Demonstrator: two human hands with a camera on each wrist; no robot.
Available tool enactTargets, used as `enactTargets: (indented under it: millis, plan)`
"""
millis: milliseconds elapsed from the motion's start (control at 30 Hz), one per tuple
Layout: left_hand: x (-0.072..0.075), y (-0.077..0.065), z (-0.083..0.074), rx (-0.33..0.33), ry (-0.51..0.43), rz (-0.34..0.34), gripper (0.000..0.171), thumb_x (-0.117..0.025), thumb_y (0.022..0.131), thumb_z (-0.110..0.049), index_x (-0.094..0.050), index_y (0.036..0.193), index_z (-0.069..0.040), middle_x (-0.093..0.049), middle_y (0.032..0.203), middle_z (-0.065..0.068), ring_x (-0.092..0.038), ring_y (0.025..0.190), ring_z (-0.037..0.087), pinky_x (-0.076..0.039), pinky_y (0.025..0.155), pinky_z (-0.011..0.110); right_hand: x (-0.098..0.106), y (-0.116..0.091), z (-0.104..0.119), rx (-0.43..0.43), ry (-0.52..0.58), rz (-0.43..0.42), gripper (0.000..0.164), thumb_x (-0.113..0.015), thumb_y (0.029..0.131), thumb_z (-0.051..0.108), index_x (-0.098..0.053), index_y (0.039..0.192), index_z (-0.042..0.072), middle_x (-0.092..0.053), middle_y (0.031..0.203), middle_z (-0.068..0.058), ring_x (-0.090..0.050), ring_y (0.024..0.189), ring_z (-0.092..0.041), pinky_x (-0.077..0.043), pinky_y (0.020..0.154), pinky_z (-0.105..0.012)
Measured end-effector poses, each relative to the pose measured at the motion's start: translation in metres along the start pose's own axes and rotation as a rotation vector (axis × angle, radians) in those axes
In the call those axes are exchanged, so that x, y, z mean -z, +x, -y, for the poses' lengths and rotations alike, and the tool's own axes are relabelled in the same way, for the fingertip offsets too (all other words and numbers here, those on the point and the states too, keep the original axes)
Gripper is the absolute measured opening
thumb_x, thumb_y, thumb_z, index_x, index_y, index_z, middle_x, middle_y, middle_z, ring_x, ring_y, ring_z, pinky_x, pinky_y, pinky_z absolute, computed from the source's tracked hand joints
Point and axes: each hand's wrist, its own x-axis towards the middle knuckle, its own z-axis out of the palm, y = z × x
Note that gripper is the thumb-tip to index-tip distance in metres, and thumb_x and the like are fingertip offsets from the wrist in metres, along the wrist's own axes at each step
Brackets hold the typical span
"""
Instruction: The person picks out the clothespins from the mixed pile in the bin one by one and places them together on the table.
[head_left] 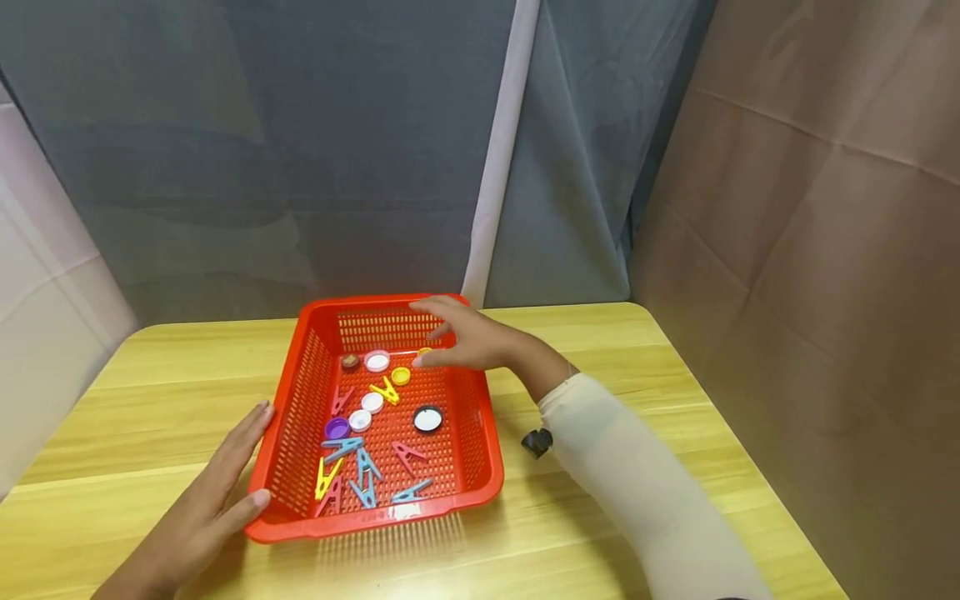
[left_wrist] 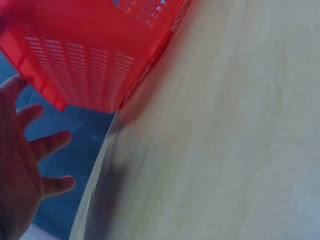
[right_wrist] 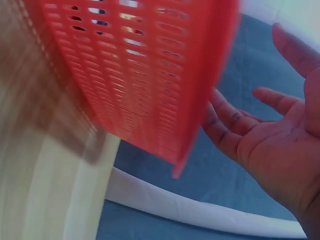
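A red plastic basket (head_left: 480, 433) with slotted walls stands on the table. Inside lie several clothespins: blue (head_left: 367, 463), yellow (head_left: 386, 391) and pink (head_left: 408, 455). Several bottle caps share the basket floor, among them a purple cap (head_left: 337, 428), a white cap (head_left: 372, 402), a yellow cap (head_left: 401, 376) and a black-rimmed cap (head_left: 427, 419). My left hand (head_left: 198, 512) is at the basket's left rim, its fingers spread; firm contact is hard to tell. Over the far right rim reaches my right hand (head_left: 472, 335), fingers apart and holding nothing, partly covering another yellow cap (head_left: 425, 352).
The wooden table (head_left: 622, 375) extends on both sides of the basket. Behind it hangs a grey curtain (head_left: 300, 167) with a pale strip, and a brownish cloth (head_left: 825, 250) borders the right. A small black object (head_left: 537, 442) shows beside the right sleeve (head_left: 637, 483).
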Motion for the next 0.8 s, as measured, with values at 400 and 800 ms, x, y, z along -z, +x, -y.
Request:
enactTargets:
  millis: [400,800]
  plan:
    - [-0.002,0.006,-0.007,-0.014,-0.015,-0.002,0.094,-0.067,0.097,0.002,-0.02,0.176,-0.016,-0.009,0.187,0.005,-0.007,0.168,-0.005,-0.01,0.118,0.0,-0.023,0.024,-0.006,-0.059,-0.002,0.187,0.092,-0.085,0.096,0.022,-0.033,0.172,0.017,-0.031,0.179,-0.01,-0.058,0.148,-0.037,-0.056,0.114,-0.043]
    - [0.001,0.007,-0.009,-0.026,-0.02,-0.006,0.091,-0.064,0.097,0.004,-0.023,0.176,-0.014,-0.011,0.186,0.009,-0.01,0.169,-0.003,-0.013,0.12,0.001,-0.036,0.043,-0.007,-0.103,-0.03,0.315,0.091,-0.086,0.094,0.013,-0.038,0.171,0.02,-0.04,0.175,-0.009,-0.054,0.151,-0.036,-0.057,0.114,-0.044]
